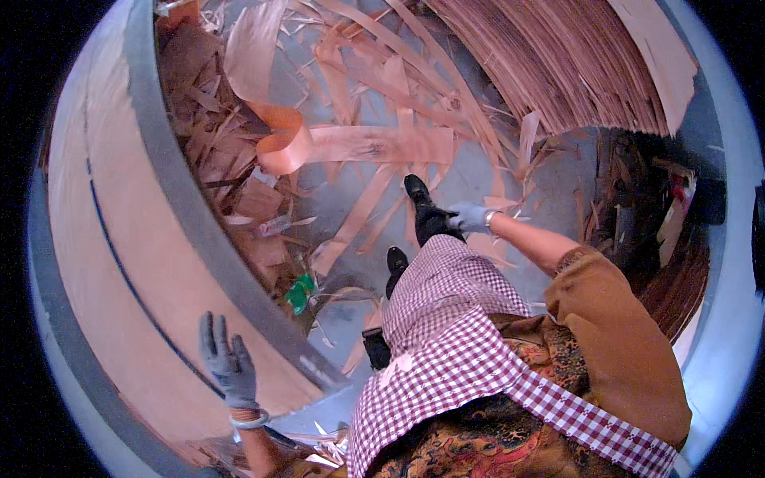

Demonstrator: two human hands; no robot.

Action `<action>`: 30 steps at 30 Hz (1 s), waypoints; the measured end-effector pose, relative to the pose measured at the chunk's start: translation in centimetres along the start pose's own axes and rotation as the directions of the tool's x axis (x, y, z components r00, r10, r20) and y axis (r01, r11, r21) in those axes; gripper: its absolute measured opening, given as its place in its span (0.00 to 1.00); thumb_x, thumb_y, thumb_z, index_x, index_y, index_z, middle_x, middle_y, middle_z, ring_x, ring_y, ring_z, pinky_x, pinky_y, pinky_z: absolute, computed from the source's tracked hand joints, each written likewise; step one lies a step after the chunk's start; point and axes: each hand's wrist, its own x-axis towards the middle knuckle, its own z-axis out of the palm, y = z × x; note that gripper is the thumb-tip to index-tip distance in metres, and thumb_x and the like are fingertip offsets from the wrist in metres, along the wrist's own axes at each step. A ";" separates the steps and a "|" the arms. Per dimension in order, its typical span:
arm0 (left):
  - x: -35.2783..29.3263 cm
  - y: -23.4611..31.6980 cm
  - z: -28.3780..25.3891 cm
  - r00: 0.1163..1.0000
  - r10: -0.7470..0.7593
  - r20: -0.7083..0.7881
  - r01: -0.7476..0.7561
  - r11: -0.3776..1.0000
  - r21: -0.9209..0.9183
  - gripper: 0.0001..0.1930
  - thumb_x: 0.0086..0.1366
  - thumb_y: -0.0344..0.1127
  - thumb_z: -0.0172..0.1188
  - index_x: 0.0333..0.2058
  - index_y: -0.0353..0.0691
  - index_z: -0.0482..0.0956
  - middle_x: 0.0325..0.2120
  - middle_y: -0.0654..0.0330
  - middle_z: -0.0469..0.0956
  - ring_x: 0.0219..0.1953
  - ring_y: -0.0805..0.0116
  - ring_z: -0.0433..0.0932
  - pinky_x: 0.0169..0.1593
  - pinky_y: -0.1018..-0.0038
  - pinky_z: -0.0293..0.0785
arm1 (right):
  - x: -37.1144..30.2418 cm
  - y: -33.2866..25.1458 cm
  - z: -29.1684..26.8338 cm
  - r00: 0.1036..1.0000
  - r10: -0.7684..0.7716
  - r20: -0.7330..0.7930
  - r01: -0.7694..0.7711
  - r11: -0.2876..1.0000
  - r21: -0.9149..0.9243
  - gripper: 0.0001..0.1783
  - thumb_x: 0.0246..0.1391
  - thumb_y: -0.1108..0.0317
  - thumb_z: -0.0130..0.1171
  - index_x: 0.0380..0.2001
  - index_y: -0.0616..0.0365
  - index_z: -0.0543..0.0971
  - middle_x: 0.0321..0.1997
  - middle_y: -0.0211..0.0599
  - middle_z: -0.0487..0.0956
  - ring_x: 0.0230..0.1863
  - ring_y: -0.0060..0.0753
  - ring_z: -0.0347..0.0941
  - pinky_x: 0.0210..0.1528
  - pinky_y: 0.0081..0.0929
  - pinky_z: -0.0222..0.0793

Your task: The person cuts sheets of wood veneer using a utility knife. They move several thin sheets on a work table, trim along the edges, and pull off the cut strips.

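My left hand (229, 368), in a grey glove with a band at the wrist, is over the pale wood veneer sheet (151, 319) on the long bench at left. Its fingers are stretched out and it holds nothing; whether the palm touches the sheet I cannot tell. A dark line runs lengthwise along the sheet. My right hand (472, 217), in a light blue-grey glove, hangs beside my black-trousered leg. Its fingers look loosely apart, with nothing visible in them, though they are slightly blurred.
Veneer strips and scraps (382, 147) litter the grey floor ahead of my shoes (414, 187), one strip curled up. A tall stack of veneer sheets (558, 60) stands at far right. More scraps (247, 199) and a green plastic piece (300, 293) lie along the bench's foot.
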 end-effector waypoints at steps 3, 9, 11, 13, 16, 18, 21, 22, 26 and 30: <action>6.2 -0.9 0.9 0.998 -0.060 -0.013 0.061 0.992 0.114 0.23 0.63 0.35 0.48 0.56 0.34 0.63 0.58 0.48 0.59 0.61 0.50 0.56 0.63 0.61 0.50 | 6.0 -3.3 -2.4 0.997 -0.028 0.069 0.039 0.984 -0.171 0.14 0.47 0.63 0.53 0.36 0.59 0.74 0.32 0.52 0.76 0.32 0.48 0.73 0.35 0.40 0.67; 16.1 -4.3 6.4 0.958 -0.273 -0.089 0.271 0.962 -0.038 0.29 0.65 0.45 0.43 0.60 0.33 0.56 0.61 0.49 0.54 0.64 0.51 0.50 0.65 0.61 0.42 | 18.6 -6.3 -5.2 0.979 -0.080 0.186 0.160 0.869 -0.469 0.13 0.47 0.64 0.51 0.36 0.58 0.75 0.40 0.52 0.74 0.43 0.54 0.71 0.45 0.42 0.67; 16.7 -4.6 7.6 0.937 -0.344 -0.053 0.346 0.938 0.030 0.31 0.64 0.49 0.42 0.60 0.32 0.55 0.61 0.48 0.54 0.64 0.49 0.48 0.65 0.59 0.41 | 23.1 -8.2 -6.8 0.965 -0.094 0.244 0.215 0.815 -0.538 0.13 0.47 0.65 0.52 0.36 0.58 0.75 0.44 0.51 0.73 0.44 0.54 0.71 0.46 0.42 0.67; 16.3 -4.6 7.7 0.913 -0.403 -0.055 0.394 0.910 -0.130 0.35 0.64 0.54 0.42 0.60 0.31 0.53 0.62 0.46 0.49 0.64 0.48 0.46 0.65 0.58 0.39 | 27.9 -9.7 -7.1 0.955 -0.156 0.254 0.282 0.750 -0.598 0.14 0.45 0.67 0.52 0.38 0.57 0.76 0.49 0.50 0.71 0.46 0.53 0.70 0.48 0.41 0.67; 16.3 -3.9 7.7 0.869 -0.494 0.001 0.485 0.853 -0.190 0.38 0.63 0.57 0.41 0.61 0.31 0.50 0.63 0.45 0.44 0.65 0.48 0.44 0.65 0.58 0.38 | 36.2 -10.7 -6.5 0.935 -0.255 0.248 0.355 0.698 -0.622 0.14 0.45 0.68 0.51 0.37 0.57 0.77 0.57 0.50 0.65 0.54 0.52 0.64 0.54 0.39 0.63; 16.5 -3.4 7.5 0.826 -0.563 0.029 0.552 0.797 -0.245 0.41 0.62 0.60 0.41 0.62 0.31 0.47 0.63 0.44 0.42 0.65 0.47 0.42 0.65 0.57 0.39 | 41.1 -15.9 -5.3 0.922 -0.228 0.314 0.388 0.556 -0.735 0.13 0.45 0.68 0.51 0.35 0.57 0.79 0.64 0.49 0.57 0.62 0.51 0.56 0.59 0.39 0.59; 17.4 -3.4 7.7 0.827 -0.562 0.007 0.551 0.809 -0.205 0.42 0.60 0.63 0.41 0.62 0.34 0.47 0.63 0.41 0.42 0.64 0.42 0.44 0.63 0.51 0.41 | 50.3 -16.1 -3.3 0.849 -0.486 0.206 0.428 0.406 -0.807 0.15 0.48 0.63 0.50 0.38 0.52 0.80 0.67 0.44 0.53 0.66 0.52 0.49 0.58 0.45 0.61; 16.3 -4.0 7.9 0.846 -0.533 -0.018 0.523 0.835 -0.170 0.42 0.60 0.64 0.41 0.62 0.35 0.48 0.62 0.39 0.43 0.63 0.40 0.45 0.62 0.48 0.44 | 52.1 -17.4 -2.8 0.851 -0.476 0.220 0.419 0.363 -0.832 0.15 0.48 0.62 0.49 0.38 0.51 0.79 0.67 0.42 0.53 0.65 0.53 0.51 0.56 0.46 0.62; 15.0 -4.7 9.2 0.921 -0.329 -0.209 0.338 0.941 0.006 0.42 0.59 0.67 0.38 0.61 0.38 0.51 0.60 0.38 0.47 0.61 0.36 0.49 0.59 0.41 0.49 | 54.7 -23.2 -1.1 0.920 -0.344 0.188 0.318 0.375 -0.871 0.16 0.50 0.59 0.46 0.39 0.49 0.78 0.66 0.40 0.56 0.58 0.57 0.61 0.51 0.50 0.65; 15.7 -5.6 7.8 0.918 -0.392 -0.058 0.393 0.919 0.007 0.41 0.60 0.65 0.35 0.61 0.35 0.49 0.60 0.40 0.48 0.61 0.35 0.50 0.59 0.40 0.47 | 58.8 -17.2 -0.3 0.992 -0.112 -0.054 0.047 0.741 -0.669 0.18 0.53 0.58 0.42 0.41 0.53 0.75 0.52 0.48 0.71 0.45 0.54 0.72 0.45 0.48 0.69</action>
